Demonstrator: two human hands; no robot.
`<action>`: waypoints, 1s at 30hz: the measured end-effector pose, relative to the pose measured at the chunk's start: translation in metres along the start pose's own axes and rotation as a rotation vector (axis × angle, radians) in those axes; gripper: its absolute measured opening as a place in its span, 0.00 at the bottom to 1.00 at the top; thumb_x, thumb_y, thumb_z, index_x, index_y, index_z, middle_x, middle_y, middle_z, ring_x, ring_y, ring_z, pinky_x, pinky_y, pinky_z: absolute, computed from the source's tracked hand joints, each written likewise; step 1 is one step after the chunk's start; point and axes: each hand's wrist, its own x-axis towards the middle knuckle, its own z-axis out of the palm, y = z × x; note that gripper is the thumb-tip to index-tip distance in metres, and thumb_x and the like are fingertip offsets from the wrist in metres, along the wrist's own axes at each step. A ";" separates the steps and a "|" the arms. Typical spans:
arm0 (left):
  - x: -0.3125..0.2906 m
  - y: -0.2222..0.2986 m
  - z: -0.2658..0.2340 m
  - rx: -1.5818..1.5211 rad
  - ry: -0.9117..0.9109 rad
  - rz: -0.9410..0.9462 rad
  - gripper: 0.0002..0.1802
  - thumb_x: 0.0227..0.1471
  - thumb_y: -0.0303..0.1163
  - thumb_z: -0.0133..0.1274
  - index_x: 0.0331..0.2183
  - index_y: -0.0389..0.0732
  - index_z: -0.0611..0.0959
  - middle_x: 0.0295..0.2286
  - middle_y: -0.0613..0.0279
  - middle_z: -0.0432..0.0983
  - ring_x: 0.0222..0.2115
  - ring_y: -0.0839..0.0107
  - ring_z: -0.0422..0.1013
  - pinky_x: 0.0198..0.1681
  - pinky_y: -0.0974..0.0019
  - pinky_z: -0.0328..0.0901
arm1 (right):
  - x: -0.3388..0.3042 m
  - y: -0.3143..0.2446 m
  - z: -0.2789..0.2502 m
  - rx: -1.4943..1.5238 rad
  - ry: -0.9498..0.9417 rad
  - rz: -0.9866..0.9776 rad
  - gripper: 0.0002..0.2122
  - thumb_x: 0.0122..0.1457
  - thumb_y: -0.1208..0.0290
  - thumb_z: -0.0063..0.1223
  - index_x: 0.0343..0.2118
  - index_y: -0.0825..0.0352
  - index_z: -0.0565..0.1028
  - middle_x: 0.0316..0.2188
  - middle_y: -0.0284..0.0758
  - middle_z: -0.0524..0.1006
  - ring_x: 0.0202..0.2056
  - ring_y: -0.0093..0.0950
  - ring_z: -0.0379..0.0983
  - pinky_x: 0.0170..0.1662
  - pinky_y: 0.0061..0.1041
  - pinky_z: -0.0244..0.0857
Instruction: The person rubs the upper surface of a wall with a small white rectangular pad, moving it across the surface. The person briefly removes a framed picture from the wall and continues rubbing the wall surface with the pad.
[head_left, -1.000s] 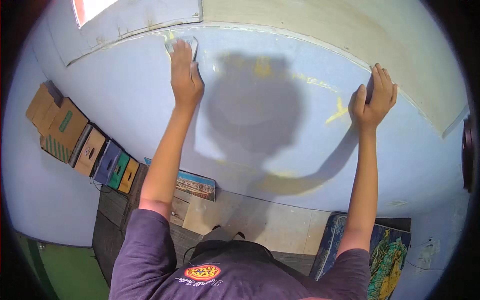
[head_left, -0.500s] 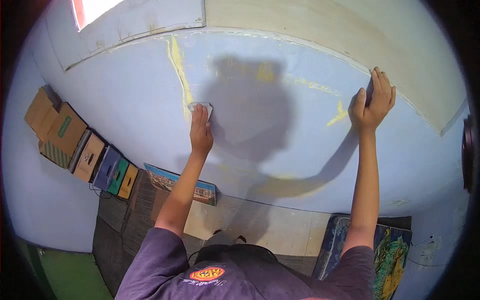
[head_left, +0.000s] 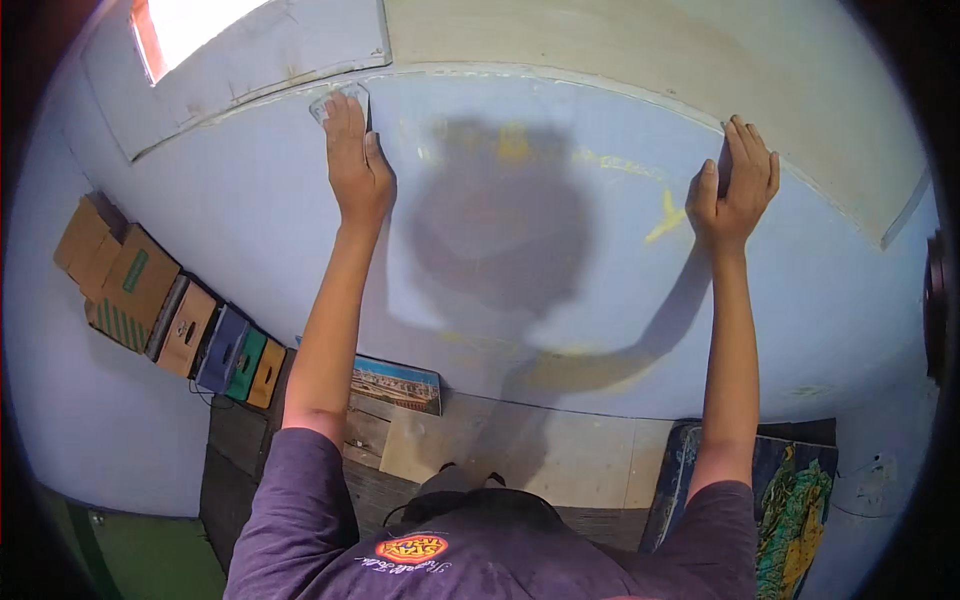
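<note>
Upward and a little leftward, my left hand [head_left: 358,165] has swept over the blue wall [head_left: 640,265] in the last half second, taking the pale pad [head_left: 321,104] with it from beside the dark, round shadow [head_left: 500,215] to just under the trim [head_left: 530,70]. I hold the pad flat against the wall beneath straight fingers, with my thumb out to the side; its edges show around my fingertips. My right hand [head_left: 735,185] has hardly shifted: it holds nothing, its fingers raised and slightly parted at the sloping stretch of trim, thumb apart. Just left of it and lower sits a forked yellow mark [head_left: 667,217], and fainter yellow smears [head_left: 575,365] run low on the wall. Below my left forearm leans a long picture panel [head_left: 397,385]. Farther left I see a cardboard box [head_left: 135,275] next to a row of coloured drawers [head_left: 222,350]. Over on the lower right, past my right arm, lies a green and yellow cloth [head_left: 795,515].
</note>
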 end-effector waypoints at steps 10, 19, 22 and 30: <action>-0.155 -0.011 0.018 0.029 -0.111 -0.020 0.28 0.60 0.21 0.46 0.62 0.28 0.70 0.63 0.36 0.63 0.66 0.38 0.55 0.68 0.38 0.50 | -0.003 0.003 0.002 -0.005 0.012 -0.011 0.23 0.60 0.64 0.50 0.58 0.62 0.74 0.59 0.35 0.76 0.64 0.34 0.66 0.72 0.42 0.39; -0.163 0.014 -0.013 -0.118 -0.297 -0.180 0.27 0.62 0.19 0.43 0.62 0.29 0.70 0.63 0.36 0.62 0.66 0.42 0.57 0.70 0.45 0.50 | 0.000 0.002 -0.001 -0.007 -0.007 -0.013 0.23 0.60 0.65 0.50 0.59 0.62 0.74 0.60 0.34 0.75 0.64 0.35 0.66 0.71 0.43 0.39; -0.155 0.014 -0.027 -0.149 -0.227 -0.164 0.27 0.62 0.18 0.41 0.62 0.30 0.70 0.64 0.36 0.61 0.67 0.42 0.56 0.70 0.44 0.50 | 0.000 0.001 0.001 -0.001 0.006 -0.016 0.23 0.60 0.65 0.50 0.59 0.62 0.74 0.59 0.34 0.75 0.64 0.34 0.66 0.71 0.43 0.39; 0.002 0.016 0.000 -0.006 -0.007 -0.085 0.25 0.64 0.24 0.43 0.62 0.31 0.71 0.65 0.39 0.60 0.67 0.42 0.54 0.70 0.44 0.49 | -0.001 0.003 0.000 -0.005 0.001 -0.016 0.23 0.60 0.65 0.51 0.58 0.62 0.74 0.59 0.35 0.75 0.64 0.35 0.66 0.71 0.44 0.40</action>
